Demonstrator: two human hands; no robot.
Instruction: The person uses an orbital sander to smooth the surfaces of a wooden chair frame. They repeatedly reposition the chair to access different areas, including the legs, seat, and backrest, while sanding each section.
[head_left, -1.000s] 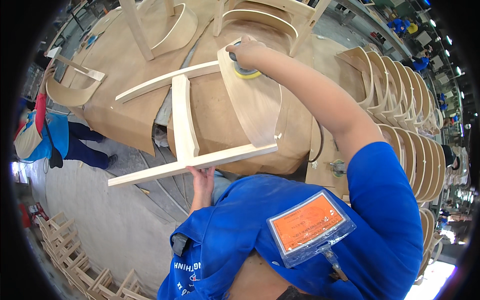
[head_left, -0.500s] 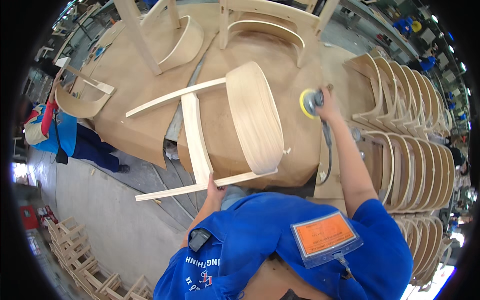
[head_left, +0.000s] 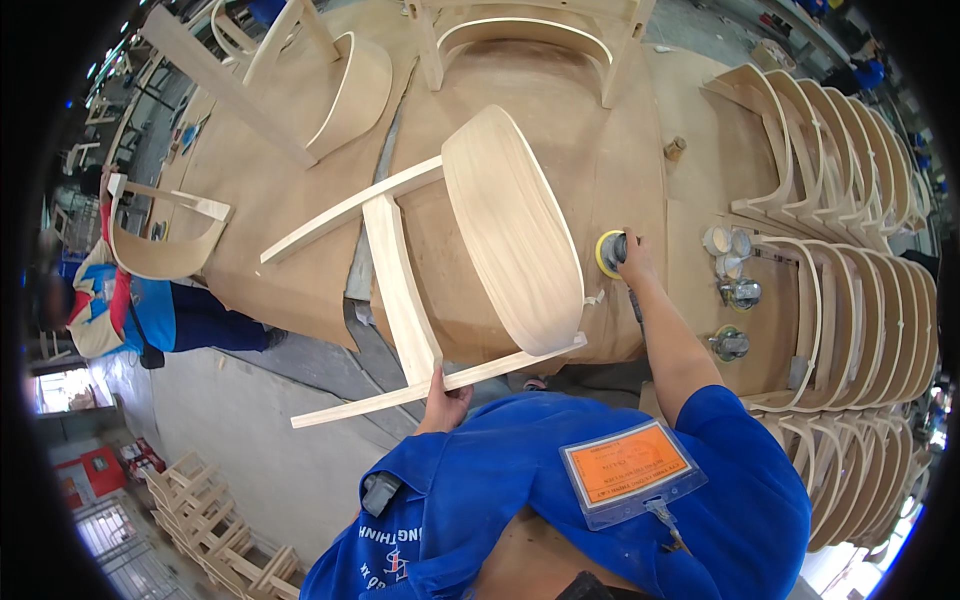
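On the papered bench in front of me lies a pale wooden chair frame (head_left: 405, 285), with a wide curved backrest (head_left: 513, 235), two long legs and a crosspiece. My left hand (head_left: 446, 400) grips the near leg where the crosspiece meets it. Out to the right, my right hand (head_left: 637, 262) is wrapped round a disc sander (head_left: 609, 254) with a yellow pad rim. The sander is held to the right of the backrest, apart from it. Its hose runs down beside my forearm and is partly hidden.
Curved frames (head_left: 850, 300) stand in rows on the right. Nearby lie two more sanders (head_left: 740, 293), pale round discs (head_left: 727, 242) and a small brown cylinder (head_left: 676, 148). Other chair frames (head_left: 350, 95) stand at the back. A person (head_left: 140, 315) handles a frame at the left.
My right hand has brought the sander down and slightly left, nearer to me. My left hand keeps its grip on the leg; the chair frame looks slightly shifted as the view moved.
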